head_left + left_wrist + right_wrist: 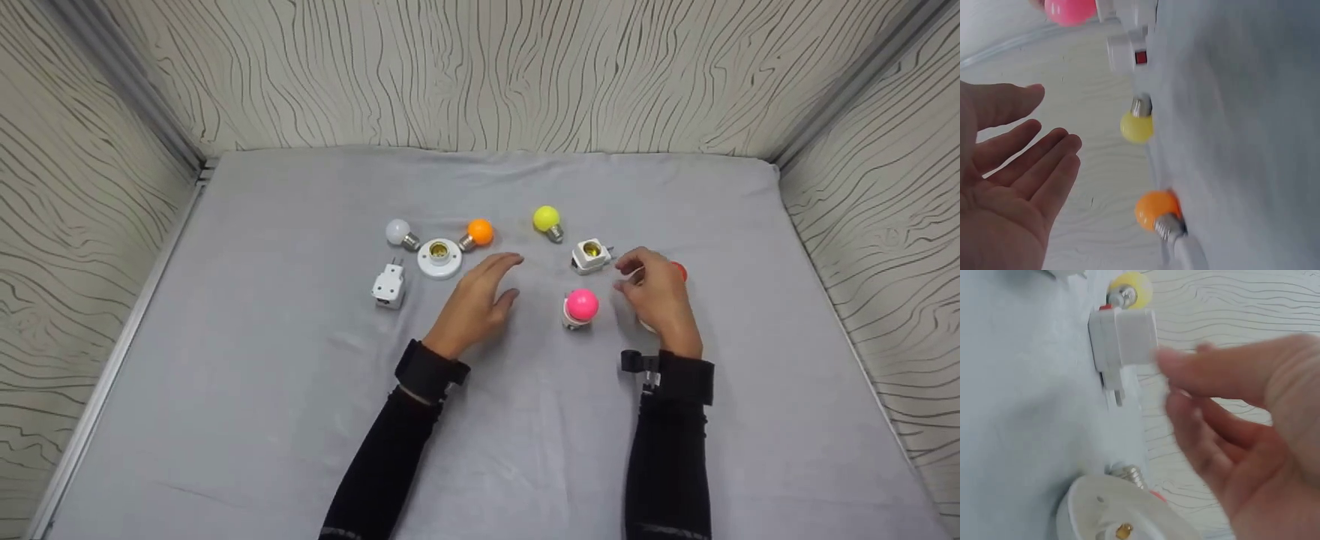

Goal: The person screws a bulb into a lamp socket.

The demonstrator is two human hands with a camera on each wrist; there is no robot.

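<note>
Your black sleeves [670,465] lie nearest; the pink bulb [582,304] sits in its white holder [575,324] between your relaxed left hand [474,300] and loosely curved right hand [660,294], neither gripping anything. Beyond, a plug socket [590,258] and round base [439,270] show brass-coloured interiors.

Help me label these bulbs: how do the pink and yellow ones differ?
The pink bulb sits in a white socket; the yellow bulb is loose. The pink bulb stands globe up; the yellow bulb lies on its side, metal base showing. Both have round globes.
</note>
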